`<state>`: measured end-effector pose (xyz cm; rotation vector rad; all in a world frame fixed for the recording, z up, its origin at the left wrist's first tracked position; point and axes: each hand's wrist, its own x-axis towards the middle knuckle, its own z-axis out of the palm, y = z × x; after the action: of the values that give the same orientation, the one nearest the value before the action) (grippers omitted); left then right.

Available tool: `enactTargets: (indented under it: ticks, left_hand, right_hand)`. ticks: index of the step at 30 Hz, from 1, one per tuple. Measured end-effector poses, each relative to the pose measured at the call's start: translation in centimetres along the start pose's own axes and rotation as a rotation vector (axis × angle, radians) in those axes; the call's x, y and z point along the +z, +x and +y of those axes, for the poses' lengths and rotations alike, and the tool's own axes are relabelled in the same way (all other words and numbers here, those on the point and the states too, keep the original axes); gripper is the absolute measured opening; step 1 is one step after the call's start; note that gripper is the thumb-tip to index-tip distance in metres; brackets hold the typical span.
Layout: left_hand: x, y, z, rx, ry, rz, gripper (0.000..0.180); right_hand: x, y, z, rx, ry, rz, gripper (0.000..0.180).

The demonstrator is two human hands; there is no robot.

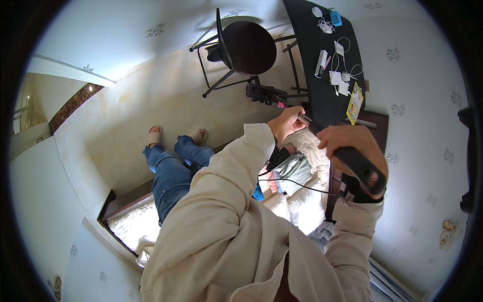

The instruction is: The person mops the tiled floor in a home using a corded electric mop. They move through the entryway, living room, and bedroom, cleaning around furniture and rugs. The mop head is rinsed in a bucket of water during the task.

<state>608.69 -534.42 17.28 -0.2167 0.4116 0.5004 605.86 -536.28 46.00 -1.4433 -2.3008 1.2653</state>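
Both my hands are closed around a long-handled tool with a grey pole and a thick black grip (354, 163), which has a hanging hole at its end. My right hand (354, 143) wraps over the black grip. Farther along the pole, my left hand (289, 122) grasps the thinner grey part. Beyond the left hand, in line with the pole, a black slotted piece with a pink part (266, 94) is down at the floor. Whether it is the tool's head I cannot tell, as my left hand hides the join.
A black desk (322, 40) holds cables, chargers, a white mouse and a yellow packet (355, 103). Left of it stands a dark round-seated chair (249, 48). A bed with white bedding (308, 206) and clothes lies behind my arms; a black cable (302, 185) crosses there.
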Motion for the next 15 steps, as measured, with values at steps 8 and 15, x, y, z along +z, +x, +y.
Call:
enactTargets:
  ticks: [8,15]
  left_hand:
    - [2.9,-2.6,0.2,0.063,0.039,0.076,0.014]
    - [4.6,-1.4,0.0,-0.072,0.322,0.062,0.023]
  right_hand:
    - [-3.1,-0.6,-2.5,-0.07,-0.095,-0.008,0.012]
    - [-3.2,-2.3,-3.8,-0.001,-0.105,0.11,0.013]
